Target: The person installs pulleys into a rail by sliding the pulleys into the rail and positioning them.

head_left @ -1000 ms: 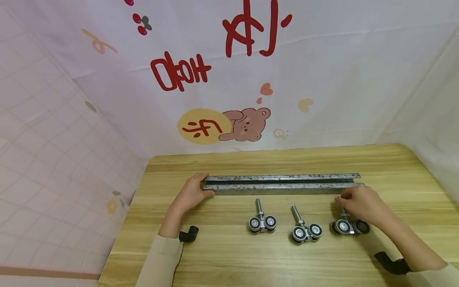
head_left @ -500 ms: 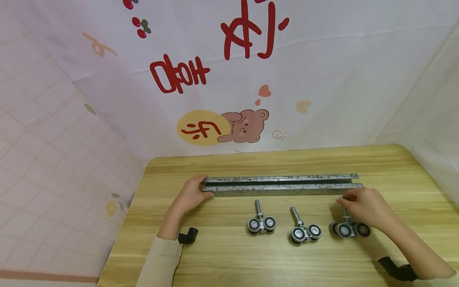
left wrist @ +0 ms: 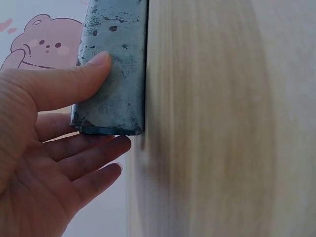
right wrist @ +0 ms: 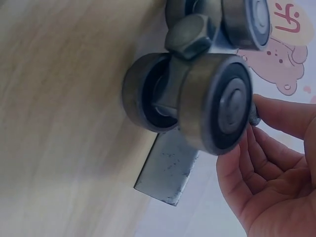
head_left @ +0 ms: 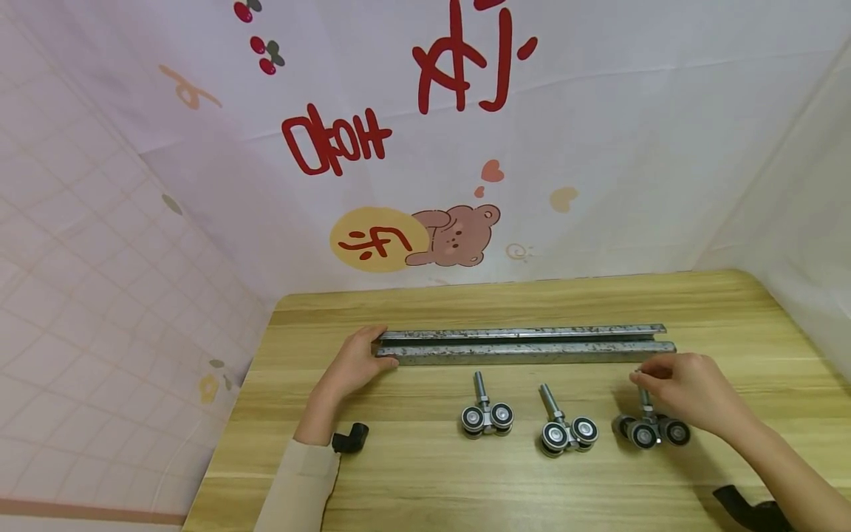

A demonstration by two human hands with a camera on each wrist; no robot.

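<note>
A spotted grey metal channel rail [head_left: 525, 351] lies lengthwise on the table, its slot upward. My left hand [head_left: 352, 362] grips the rail's left end; in the left wrist view the thumb [left wrist: 91, 79] presses its side, with fingers behind and below the end. By the rail's right end, my right hand [head_left: 688, 388] pinches the threaded stem of a four-wheeled roller trolley [head_left: 645, 434]. In the right wrist view the trolley's wheels [right wrist: 212, 103] hide part of that stem. Two like trolleys, one left [head_left: 487, 418] and one in the middle [head_left: 568, 434], rest on the table with stems pointing away.
The wooden table [head_left: 465, 488] ends at a white printed cloth [head_left: 631, 185] behind, and cloth also hangs at both sides. Black wrist-camera mounts, one left [head_left: 350, 438] and one right [head_left: 751, 510], sit under the wrists.
My right hand has shifted slightly right and toward me with the trolley, whose wheels have turned a little. The left hand stays on the rail, and the other two trolleys have not moved.
</note>
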